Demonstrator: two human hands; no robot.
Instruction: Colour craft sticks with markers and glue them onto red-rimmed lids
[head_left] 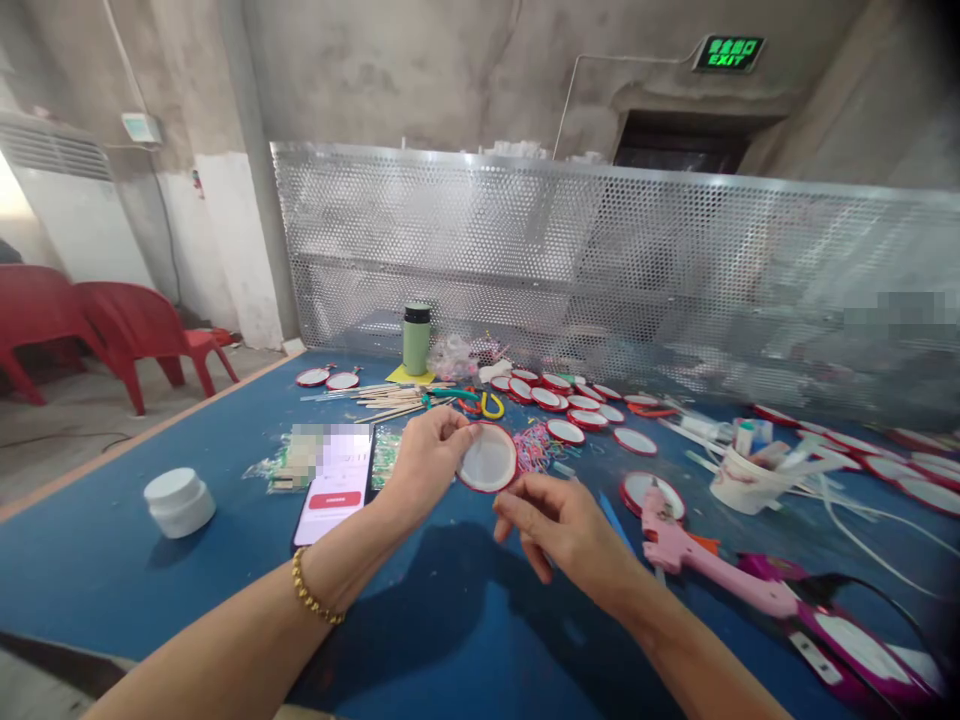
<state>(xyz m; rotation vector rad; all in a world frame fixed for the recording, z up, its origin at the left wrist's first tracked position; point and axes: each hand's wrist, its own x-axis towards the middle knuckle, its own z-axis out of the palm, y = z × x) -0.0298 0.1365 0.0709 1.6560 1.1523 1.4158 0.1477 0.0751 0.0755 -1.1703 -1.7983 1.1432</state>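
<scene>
My left hand (431,455) pinches the upper left edge of a round white disc with a red rim (487,458), held up above the blue table. Close to the disc's lower right edge is my right hand (559,520), its thumb and forefinger brought together and the other fingers curled below. Whether those fingertips touch the rim or hold something small, I cannot tell. Just behind the disc lies a heap of pink and blue cords (534,447). To the right, a pink glue gun (690,555) rests with its nozzle over another red-rimmed disc (634,490).
A phone (336,490) and a white jar (179,502) are on the left. Behind are wooden sticks (390,400), pliers (491,405), a green bottle (416,340) and several red-rimmed discs (589,419). A paper cup (746,482) stands right; a perforated metal screen (465,250) borders the back.
</scene>
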